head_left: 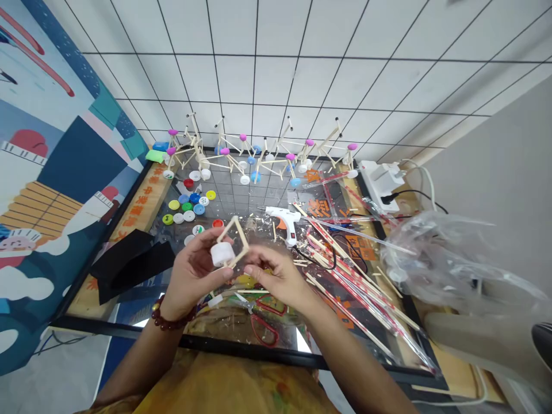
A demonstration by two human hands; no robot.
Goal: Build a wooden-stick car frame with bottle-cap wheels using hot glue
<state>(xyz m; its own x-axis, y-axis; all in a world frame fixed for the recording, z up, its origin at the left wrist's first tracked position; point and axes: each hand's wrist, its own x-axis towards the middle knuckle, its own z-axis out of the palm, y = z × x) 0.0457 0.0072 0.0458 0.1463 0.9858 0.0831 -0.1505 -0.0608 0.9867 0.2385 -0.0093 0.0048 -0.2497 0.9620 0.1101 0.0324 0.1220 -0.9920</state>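
Note:
Above the front of the table, my left hand grips a small frame of wooden sticks with a white bottle cap attached to it. My right hand is closed near the frame's right corner, its fingertips blurred; whether they touch the stick cannot be made out. Just behind the hands lies a white glue gun with an orange trigger. Red-handled scissors rest below the hands on the glass tabletop.
Along the wall stand several stick figures with bottle caps. Loose colored caps lie at left near black cloth or paper. Bundled sticks in red-patterned wrappers, a power strip and a clear plastic bag occupy the right.

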